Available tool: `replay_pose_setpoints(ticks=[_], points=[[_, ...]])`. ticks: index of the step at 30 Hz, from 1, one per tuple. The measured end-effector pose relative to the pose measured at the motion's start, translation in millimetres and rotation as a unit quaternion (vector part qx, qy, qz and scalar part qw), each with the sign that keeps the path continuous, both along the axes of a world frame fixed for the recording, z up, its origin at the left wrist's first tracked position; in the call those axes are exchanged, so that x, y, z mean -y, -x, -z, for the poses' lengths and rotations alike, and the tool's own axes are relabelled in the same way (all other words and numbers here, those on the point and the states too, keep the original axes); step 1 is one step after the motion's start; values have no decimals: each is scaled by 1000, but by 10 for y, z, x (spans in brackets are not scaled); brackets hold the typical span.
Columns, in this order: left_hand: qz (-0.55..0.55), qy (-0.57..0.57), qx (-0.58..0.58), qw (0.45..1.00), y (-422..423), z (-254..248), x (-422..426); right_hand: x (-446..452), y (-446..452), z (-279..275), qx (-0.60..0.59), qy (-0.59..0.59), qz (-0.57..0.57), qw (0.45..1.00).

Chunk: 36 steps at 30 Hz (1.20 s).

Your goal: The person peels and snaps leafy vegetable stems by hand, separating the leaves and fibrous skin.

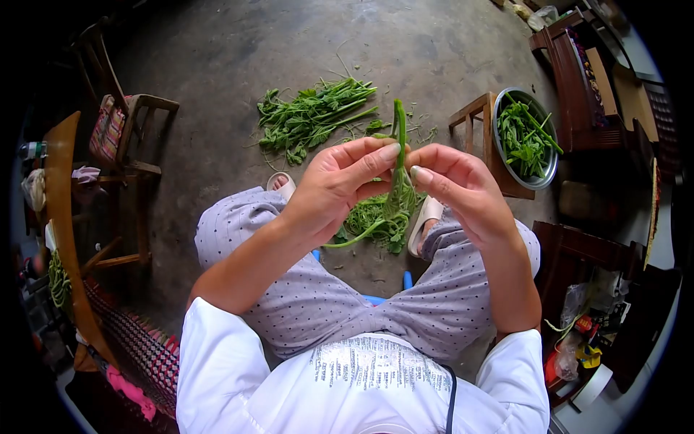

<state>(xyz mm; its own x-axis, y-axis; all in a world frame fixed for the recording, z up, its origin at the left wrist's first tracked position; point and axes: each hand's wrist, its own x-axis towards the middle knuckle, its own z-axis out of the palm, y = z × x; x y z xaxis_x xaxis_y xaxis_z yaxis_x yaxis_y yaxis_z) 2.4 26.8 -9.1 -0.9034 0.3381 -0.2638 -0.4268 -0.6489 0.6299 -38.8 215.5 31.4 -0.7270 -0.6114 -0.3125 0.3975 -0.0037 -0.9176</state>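
Both hands meet at a green leafy stalk (398,137) held upright over my knees. The thumb and fingers of my left hand (340,173) pinch it from the left. Against its right side, my right hand (463,184) has thumb and fingertips pressed together; whether they grip the stalk itself or a thin strand of it is too small to tell. Below the hands, a heap of leafy trimmings (369,213) lies on the floor between my feet, partly hidden. Farther off, a pile of long-stemmed greens (311,116) rests on the floor with the stems pointing right.
A metal basin (554,155) holding cut green stems (524,137) sits tilted-looking on a wooden stool (473,116) at the right. On the left stand a wooden chair (137,108) and a table edge (63,173). Dark wooden furniture (571,79) lines the right side.
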Motion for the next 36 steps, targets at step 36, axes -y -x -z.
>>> replay_pose_setpoints(ticks=[36], points=[[-233,651,-510,512,34,-155,-5,41,-39,19,-171,-56,81,980]])
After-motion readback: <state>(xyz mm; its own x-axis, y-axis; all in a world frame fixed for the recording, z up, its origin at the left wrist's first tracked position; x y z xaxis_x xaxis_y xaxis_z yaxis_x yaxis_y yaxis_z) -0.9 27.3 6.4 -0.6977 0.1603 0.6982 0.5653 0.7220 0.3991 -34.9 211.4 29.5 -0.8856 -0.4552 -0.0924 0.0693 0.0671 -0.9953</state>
